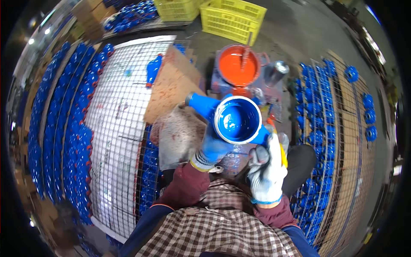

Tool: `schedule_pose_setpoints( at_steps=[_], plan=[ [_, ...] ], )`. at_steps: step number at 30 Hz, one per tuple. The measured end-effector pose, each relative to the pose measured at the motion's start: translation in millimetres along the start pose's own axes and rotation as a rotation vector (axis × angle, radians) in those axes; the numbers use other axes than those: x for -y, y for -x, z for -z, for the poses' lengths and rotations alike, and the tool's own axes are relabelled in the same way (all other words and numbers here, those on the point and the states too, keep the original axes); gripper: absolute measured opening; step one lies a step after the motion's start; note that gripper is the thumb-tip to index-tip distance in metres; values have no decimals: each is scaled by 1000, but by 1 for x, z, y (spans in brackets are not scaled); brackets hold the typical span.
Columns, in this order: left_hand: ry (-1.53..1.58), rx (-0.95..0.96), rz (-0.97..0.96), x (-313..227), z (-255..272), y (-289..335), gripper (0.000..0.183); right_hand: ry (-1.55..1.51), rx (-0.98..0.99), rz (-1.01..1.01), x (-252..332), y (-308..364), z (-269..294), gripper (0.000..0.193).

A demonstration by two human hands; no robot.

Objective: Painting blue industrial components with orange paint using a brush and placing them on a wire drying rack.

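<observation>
A glossy blue valve body (201, 105) is tilted up before me, its wide round mouth with a pale bare rim turned toward my head. One narrower arm with a bare threaded end points left. My left hand (217, 147), in a glove stained blue, is closed around its underside. At the lower right of the mouth is my right hand (269, 167) in a white knitted glove with grey-smudged fingertips. Its fingers are curled around a slim yellow-handled tool (283, 156). The working end of that tool is partly hidden, so I cannot tell its kind.
Beyond the valve body stands a pot of orange-red paint (229, 53) with a stick in it, beside a metal can (280, 68). Wire mesh racks (115, 107) with rows of blue parts flank me. Yellow crates (231, 19) stand at the back.
</observation>
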State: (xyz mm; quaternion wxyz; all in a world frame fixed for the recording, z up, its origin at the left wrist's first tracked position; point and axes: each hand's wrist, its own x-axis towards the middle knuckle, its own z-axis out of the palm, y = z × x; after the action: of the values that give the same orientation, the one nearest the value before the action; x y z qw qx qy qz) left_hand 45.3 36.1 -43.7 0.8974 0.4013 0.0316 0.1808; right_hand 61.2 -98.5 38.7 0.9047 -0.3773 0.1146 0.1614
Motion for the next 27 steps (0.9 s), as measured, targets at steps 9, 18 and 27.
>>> schedule_pose_setpoints(
  at_steps=[9, 18, 27],
  plan=[
    [793, 281, 101, -65, 74, -33, 75, 577, 205, 473, -34, -58, 18, 62],
    [605, -252, -81, -27, 125, -35, 72, 852, 40, 400, -82, -233, 22, 26],
    [683, -197, -22, -50, 113, -35, 87, 1301, 111, 445, -100, -285, 35, 38]
  ],
)
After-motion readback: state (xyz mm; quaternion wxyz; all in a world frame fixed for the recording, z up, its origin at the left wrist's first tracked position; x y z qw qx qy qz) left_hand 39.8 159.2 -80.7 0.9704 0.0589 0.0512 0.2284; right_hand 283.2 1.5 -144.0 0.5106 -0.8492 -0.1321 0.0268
